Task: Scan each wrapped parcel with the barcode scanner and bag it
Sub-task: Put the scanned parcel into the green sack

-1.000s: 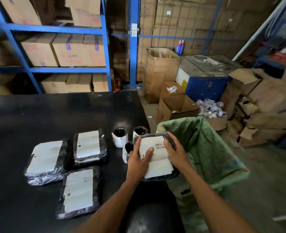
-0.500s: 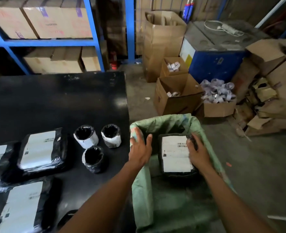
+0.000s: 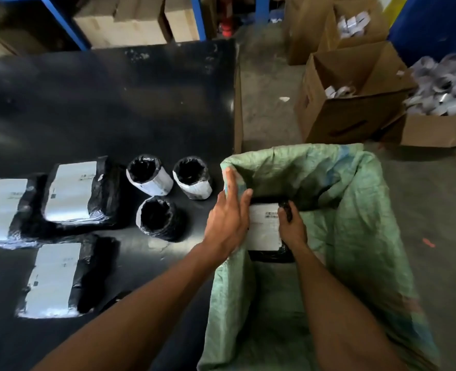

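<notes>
A black-wrapped parcel [image 3: 264, 228] with a white barcode label sits inside the mouth of the green woven sack [image 3: 355, 210], beside the black table [image 3: 114, 103]. My right hand [image 3: 292, 226] grips the parcel's right edge. My left hand [image 3: 228, 218] rests with fingers spread on the sack's left rim, next to the parcel. On the table lie three flat labelled parcels [image 3: 71, 191] [image 3: 2, 207] [image 3: 53, 279] and three round wrapped parcels [image 3: 149, 174] [image 3: 193, 176] [image 3: 158, 218]. No barcode scanner is visible.
Open cardboard boxes [image 3: 355, 103] stand on the concrete floor to the right, one heaped with pale rolled items [image 3: 446, 87]. Blue shelving with cartons [image 3: 130, 22] lines the back. The table's right edge runs close to the sack.
The parcel went from above the table's edge into the sack and now sits lower. My left hand left the parcel for the sack's rim. The view has tilted down.
</notes>
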A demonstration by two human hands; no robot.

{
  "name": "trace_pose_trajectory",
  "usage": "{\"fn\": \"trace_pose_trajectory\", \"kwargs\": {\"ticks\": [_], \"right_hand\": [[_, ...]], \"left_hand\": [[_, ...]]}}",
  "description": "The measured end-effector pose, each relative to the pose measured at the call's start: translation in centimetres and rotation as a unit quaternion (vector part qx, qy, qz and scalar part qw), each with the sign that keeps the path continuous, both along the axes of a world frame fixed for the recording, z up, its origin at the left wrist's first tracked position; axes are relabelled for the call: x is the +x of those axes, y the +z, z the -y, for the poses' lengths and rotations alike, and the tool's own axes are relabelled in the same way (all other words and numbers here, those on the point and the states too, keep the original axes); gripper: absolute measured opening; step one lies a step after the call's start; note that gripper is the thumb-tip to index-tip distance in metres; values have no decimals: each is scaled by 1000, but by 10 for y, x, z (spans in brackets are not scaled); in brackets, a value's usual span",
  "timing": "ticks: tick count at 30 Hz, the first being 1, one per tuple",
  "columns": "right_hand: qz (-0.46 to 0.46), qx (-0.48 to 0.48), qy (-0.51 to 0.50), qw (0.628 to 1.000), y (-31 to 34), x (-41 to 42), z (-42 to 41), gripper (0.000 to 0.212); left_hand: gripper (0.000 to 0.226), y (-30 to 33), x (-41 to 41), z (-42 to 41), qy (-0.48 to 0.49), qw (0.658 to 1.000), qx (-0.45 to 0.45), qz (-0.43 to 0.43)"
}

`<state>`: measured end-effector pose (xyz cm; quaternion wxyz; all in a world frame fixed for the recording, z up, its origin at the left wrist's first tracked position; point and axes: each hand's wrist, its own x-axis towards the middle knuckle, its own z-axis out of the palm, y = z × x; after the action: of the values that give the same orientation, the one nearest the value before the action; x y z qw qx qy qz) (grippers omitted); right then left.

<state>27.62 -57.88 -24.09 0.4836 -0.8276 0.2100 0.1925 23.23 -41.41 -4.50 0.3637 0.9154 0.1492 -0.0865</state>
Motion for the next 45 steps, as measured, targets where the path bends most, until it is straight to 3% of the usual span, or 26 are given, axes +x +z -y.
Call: {"fn": "trace_pose_trajectory", "kwargs": {"ticks": [10,13,15,18,21,24,29,34,38,41,45], "right_hand": [[11,9,30,999,-52,-1,-1,55],[-13,-9,23,1000,-59,3,-4,54],[-45,-75,31,996,-56,1,-11,59],[88,-211,171,958,-52,-12,-22,75],[173,-289,334,880,-65,-26,-29,82],[146,-340,386,845,-77,-28,-38,80],[98,-265,311,907,-80,-15,-56,56],[49,-293,307,904,-78,-15,-63,59],[-10,-309,377,873,-48,-17,-55,82],[-67,-289,432,852,-19,-12,-53,79],[-131,-243,428,861,14,-15,-43,82]], "left_hand": [[69,-6,-2,-11,-12,1000,-13,5],[70,-5,-3,-8,-15,1000,-8,-1],[70,-5,-3,-7,-15,1000,-1,-4],[70,-6,-4,-8,-14,1000,-2,-2],[70,-8,-4,-9,-15,1000,-3,4],[69,-9,-5,-7,-16,1000,-3,11],[69,-10,-4,1,-11,1000,2,19],[68,-10,2,9,-15,1000,15,9],[69,-9,0,-2,-18,1000,4,6],[69,-7,-5,0,-13,1000,2,8],[69,-8,-10,7,-13,1000,2,12]]}}
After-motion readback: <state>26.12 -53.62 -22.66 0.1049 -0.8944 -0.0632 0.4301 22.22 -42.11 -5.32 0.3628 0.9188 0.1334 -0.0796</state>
